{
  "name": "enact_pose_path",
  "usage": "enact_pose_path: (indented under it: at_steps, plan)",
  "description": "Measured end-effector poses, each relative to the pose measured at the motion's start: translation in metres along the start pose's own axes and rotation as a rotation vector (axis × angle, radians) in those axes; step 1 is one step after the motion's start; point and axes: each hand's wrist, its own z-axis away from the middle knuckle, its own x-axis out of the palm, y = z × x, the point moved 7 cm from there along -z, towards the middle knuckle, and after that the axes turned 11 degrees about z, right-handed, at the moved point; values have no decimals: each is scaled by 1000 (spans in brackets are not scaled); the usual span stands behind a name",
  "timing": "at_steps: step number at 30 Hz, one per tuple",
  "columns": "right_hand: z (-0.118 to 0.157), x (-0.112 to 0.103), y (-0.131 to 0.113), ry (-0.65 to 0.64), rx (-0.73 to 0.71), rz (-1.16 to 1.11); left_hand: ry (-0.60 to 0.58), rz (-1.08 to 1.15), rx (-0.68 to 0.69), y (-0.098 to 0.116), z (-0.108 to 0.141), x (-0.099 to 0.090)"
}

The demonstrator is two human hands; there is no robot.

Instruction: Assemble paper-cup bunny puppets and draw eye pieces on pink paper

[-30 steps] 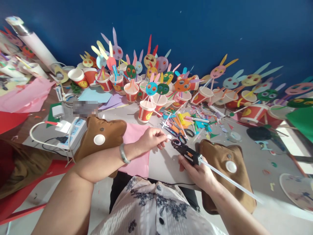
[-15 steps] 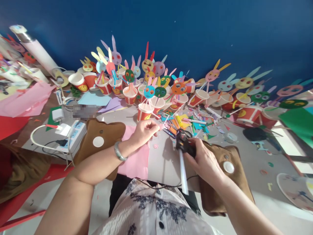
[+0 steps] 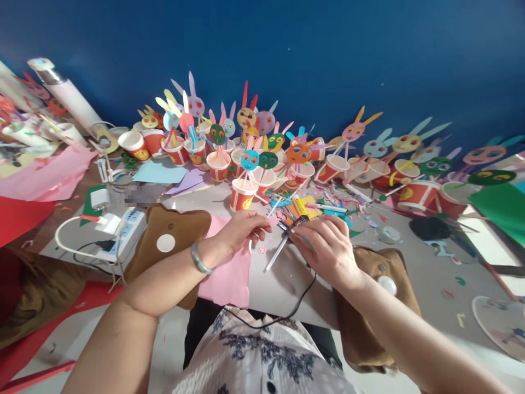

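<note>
My left hand [image 3: 246, 232] is pinched on a small pink paper piece [image 3: 272, 221] with a thin pale strip beside it, above the edge of a pink sheet [image 3: 229, 273]. Over the table to its right, my right hand [image 3: 326, 246] is closed around a black glue gun [image 3: 298, 223], whose body is largely hidden by the fingers. A translucent white glue stick [image 3: 278, 253] points from the gun down to the left. Just beyond the hands stands a red and white paper cup [image 3: 244, 195] with a blue rabbit face [image 3: 250, 160].
More cups with paper rabbits line the blue wall [image 3: 262, 44]. Coloured scraps [image 3: 328, 202] lie behind my right hand. Brown cushions [image 3: 180, 227] flank the work area. A power strip [image 3: 127, 232] is at left, and a black cable [image 3: 301, 301] hangs near my lap.
My right hand has turned and set the glue gun lower toward the table, its glue stick swinging to point left. My left hand has dipped slightly, still pinching the pink piece.
</note>
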Motion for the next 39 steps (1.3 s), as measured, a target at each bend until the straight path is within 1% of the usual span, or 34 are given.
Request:
enact_pose_path:
  at_steps: [2,4,6,7,11,16,19,20,21,22,23,24,26,27,28,29,30,31,33,36,39]
  plan:
    - [-9,-3,-9,82,-72,40,-22,36,-46,-3,1,2]
    - [-13,-6,-15,203,-144,86,-47,54,-99,-6,2,5]
    - [-15,-7,-20,312,-205,110,-69,70,-121,-7,2,6]
    - [-15,-7,-21,343,-226,117,-79,78,-120,-8,1,6]
    - [-15,-4,-23,375,-271,131,-128,105,-101,-9,-1,6]
    - [-12,-2,-26,374,-331,116,-164,86,-127,-13,-2,7]
    - [-14,0,-24,356,-290,77,-184,33,-140,-13,-1,9]
    - [-16,0,-21,354,-247,42,-188,-15,-123,-12,0,9]
    - [-19,0,-17,352,-188,-7,-181,-88,-67,-7,0,8]
    - [-22,1,-11,346,-110,-71,-154,-186,44,2,0,6]
    - [-25,2,-4,329,-14,-154,-108,-308,210,16,2,3]
    - [-28,6,4,298,96,-254,-44,-444,420,32,6,0]
    - [-31,23,20,195,349,-504,99,-711,844,60,21,-1]
    - [-31,35,26,127,478,-649,151,-829,992,68,28,-1]
    - [-30,49,30,58,600,-797,186,-934,1081,71,30,-1]
    - [-28,62,32,-2,711,-934,205,-1033,1113,71,29,-1]
    - [-27,74,32,-51,808,-1055,220,-1116,1114,70,26,-2]
    - [-26,85,31,-90,889,-1156,235,-1188,1096,68,21,-4]
    - [-25,100,27,-135,1006,-1291,268,-1285,1067,64,14,-8]
    - [-25,112,20,-166,1101,-1399,296,-1341,1072,59,10,-10]
    - [-24,117,18,-160,1131,-1449,320,-1343,1070,57,8,-12]
